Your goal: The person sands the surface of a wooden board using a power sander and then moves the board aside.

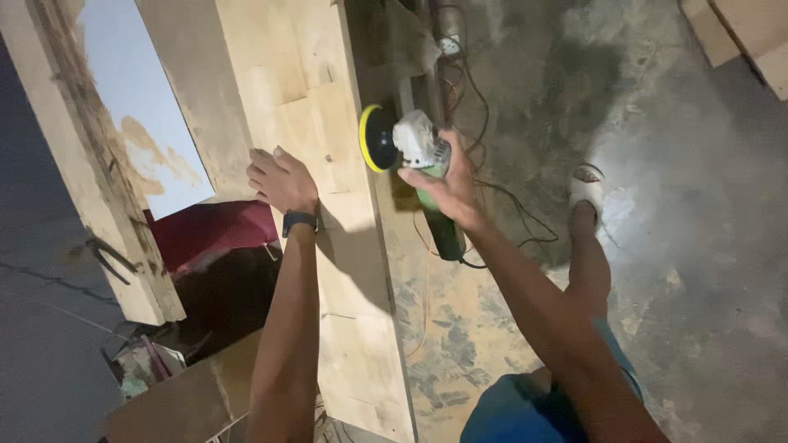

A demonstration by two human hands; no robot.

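1. Gripping the green-bodied sander [423, 168] with the right hand [447, 180], fingers closed round the body just behind the head, likely for control of the yellow-rimmed disc [376, 138].
2. Holding the disc side-on at the right edge of the pale wooden board [320, 123]; cannot tell if touching.
3. Pressing the left hand [281, 179] palm-down on the board, fingers spread flat and gripping nothing, probably steadying it against the tool's push.
4. Wearing a dark wristband [300, 221] on the left wrist.
5. Trailing a black cable [509, 205] over the dusty concrete floor [698, 246], clear of the board.
6. Planting a sandalled foot [587, 189] on the floor beside the cable, seemingly for balance.
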